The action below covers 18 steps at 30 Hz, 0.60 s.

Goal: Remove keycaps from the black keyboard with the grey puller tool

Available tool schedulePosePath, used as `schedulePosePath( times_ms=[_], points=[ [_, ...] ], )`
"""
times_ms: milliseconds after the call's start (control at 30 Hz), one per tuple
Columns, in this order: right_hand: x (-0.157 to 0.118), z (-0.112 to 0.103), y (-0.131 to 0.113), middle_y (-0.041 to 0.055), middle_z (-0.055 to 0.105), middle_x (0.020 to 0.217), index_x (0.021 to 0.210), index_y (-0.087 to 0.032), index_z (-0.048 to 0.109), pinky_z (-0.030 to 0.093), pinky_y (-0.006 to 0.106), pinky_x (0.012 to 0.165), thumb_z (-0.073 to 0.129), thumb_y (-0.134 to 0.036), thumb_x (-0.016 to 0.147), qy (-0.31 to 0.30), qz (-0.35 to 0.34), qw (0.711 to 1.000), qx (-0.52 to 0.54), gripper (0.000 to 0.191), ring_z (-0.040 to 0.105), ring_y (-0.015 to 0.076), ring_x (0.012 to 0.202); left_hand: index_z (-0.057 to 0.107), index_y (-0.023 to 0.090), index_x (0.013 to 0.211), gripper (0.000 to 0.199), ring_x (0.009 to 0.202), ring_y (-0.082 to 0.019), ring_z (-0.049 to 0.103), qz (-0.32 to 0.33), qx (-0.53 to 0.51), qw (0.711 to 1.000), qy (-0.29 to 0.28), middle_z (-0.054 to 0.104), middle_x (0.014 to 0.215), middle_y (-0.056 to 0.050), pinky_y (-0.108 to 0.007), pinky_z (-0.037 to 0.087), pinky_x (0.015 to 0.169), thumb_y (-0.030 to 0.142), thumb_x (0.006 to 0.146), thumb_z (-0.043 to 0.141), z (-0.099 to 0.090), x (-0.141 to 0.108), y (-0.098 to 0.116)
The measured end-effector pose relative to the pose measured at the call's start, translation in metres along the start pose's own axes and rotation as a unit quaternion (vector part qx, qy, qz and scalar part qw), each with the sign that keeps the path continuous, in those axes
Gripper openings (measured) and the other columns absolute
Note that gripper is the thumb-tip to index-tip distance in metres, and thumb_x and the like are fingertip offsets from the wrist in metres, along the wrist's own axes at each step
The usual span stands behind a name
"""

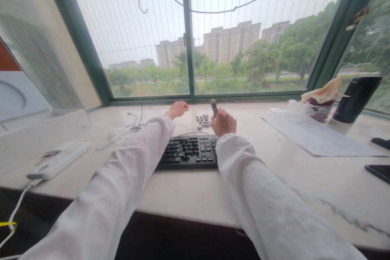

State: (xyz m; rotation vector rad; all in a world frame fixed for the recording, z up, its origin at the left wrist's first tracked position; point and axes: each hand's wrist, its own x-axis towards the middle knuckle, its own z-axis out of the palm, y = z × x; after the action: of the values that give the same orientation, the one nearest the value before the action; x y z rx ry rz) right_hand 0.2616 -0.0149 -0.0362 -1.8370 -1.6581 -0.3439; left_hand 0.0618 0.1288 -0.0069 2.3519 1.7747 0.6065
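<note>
A black keyboard (195,152) lies on the pale counter with several of its keycaps off, leaving bare sockets in the middle. Beyond it, several loose keycaps (203,121) are laid out in rows. My right hand (224,123) is closed around a short dark tool with a metal-looking tip (214,107), held upright just right of those keycaps; its exact kind is too small to tell. To the left of the keycaps, above the counter, my left hand (177,109) has its fingers curled together. Whatever they may hold is hidden.
On the left are a white power strip (59,160), a white box (45,134) and a coiled cable (135,126). Paper sheets (317,134), a cup with tissue (319,103), a black bottle (356,99) and a phone (379,172) lie right. A window frame (243,98) borders the back.
</note>
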Motion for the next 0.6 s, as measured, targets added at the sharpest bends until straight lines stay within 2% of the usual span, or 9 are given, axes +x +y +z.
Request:
schedulePosePath(
  times_ms=[133, 233, 300, 433, 500, 600],
  points=[
    [0.0, 0.0, -0.004, 0.0118, 0.063, 0.096, 0.102, -0.016, 0.053, 0.043, 0.032, 0.065, 0.038, -0.03, 0.093, 0.025, -0.012, 1.0, 0.004, 0.022, 0.061, 0.0241, 0.085, 0.071, 0.024, 0.098, 0.026, 0.073, -0.013, 0.065, 0.046, 0.003, 0.999, 0.021, 0.071, 0.105, -0.003, -0.024, 0.047, 0.073, 0.042, 0.083, 0.06, -0.04, -0.049, -0.007],
    [-0.001, 0.0, -0.008, 0.0132, 0.062, 0.098, 0.106, -0.014, 0.051, 0.042, 0.032, 0.064, 0.038, -0.031, 0.094, 0.044, -0.018, 0.999, 0.009, 0.025, 0.059, 0.0246, 0.087, 0.073, 0.023, 0.093, 0.032, 0.072, -0.014, 0.064, 0.142, 0.005, 0.99, 0.013, 0.073, 0.095, -0.002, -0.025, 0.046, 0.07, 0.048, 0.084, 0.055, -0.055, -0.092, -0.014],
    [-0.002, 0.001, -0.01, 0.0141, 0.062, 0.098, 0.108, -0.013, 0.051, 0.041, 0.032, 0.064, 0.039, -0.032, 0.094, 0.058, -0.037, 0.998, 0.014, 0.026, 0.058, 0.0249, 0.088, 0.074, 0.024, 0.087, 0.031, 0.07, -0.013, 0.063, 0.181, 0.012, 0.983, 0.032, 0.073, 0.087, -0.001, -0.025, 0.044, 0.069, 0.047, 0.085, 0.054, -0.057, -0.115, -0.018],
    [-0.004, 0.0, -0.015, 0.0138, 0.063, 0.096, 0.108, -0.015, 0.056, 0.041, 0.032, 0.067, 0.042, -0.032, 0.092, 0.091, -0.106, 0.99, 0.021, 0.026, 0.055, 0.0264, 0.092, 0.073, 0.023, 0.092, 0.031, 0.064, -0.014, 0.062, 0.191, 0.077, 0.967, 0.152, 0.073, 0.078, -0.002, -0.025, 0.041, 0.062, 0.043, 0.089, 0.05, -0.05, -0.138, -0.027],
    [-0.006, 0.0, -0.019, 0.0132, 0.064, 0.095, 0.107, -0.016, 0.058, 0.041, 0.032, 0.068, 0.044, -0.032, 0.092, 0.103, -0.132, 0.985, 0.044, 0.026, 0.055, 0.0264, 0.091, 0.073, 0.023, 0.091, 0.031, 0.066, -0.016, 0.063, 0.213, 0.119, 0.956, 0.166, 0.072, 0.076, -0.003, -0.025, 0.039, 0.061, 0.043, 0.089, 0.049, -0.048, -0.141, -0.031],
    [-0.008, 0.002, -0.027, 0.0113, 0.066, 0.089, 0.1, -0.017, 0.061, 0.041, 0.033, 0.069, 0.047, -0.036, 0.091, 0.102, -0.137, 0.981, 0.087, 0.026, 0.058, 0.0251, 0.084, 0.073, 0.022, 0.086, 0.035, 0.064, -0.016, 0.064, 0.242, 0.126, 0.945, 0.179, 0.071, 0.071, -0.002, -0.025, 0.036, 0.058, 0.044, 0.091, 0.047, -0.049, -0.143, -0.034]
  ],
)
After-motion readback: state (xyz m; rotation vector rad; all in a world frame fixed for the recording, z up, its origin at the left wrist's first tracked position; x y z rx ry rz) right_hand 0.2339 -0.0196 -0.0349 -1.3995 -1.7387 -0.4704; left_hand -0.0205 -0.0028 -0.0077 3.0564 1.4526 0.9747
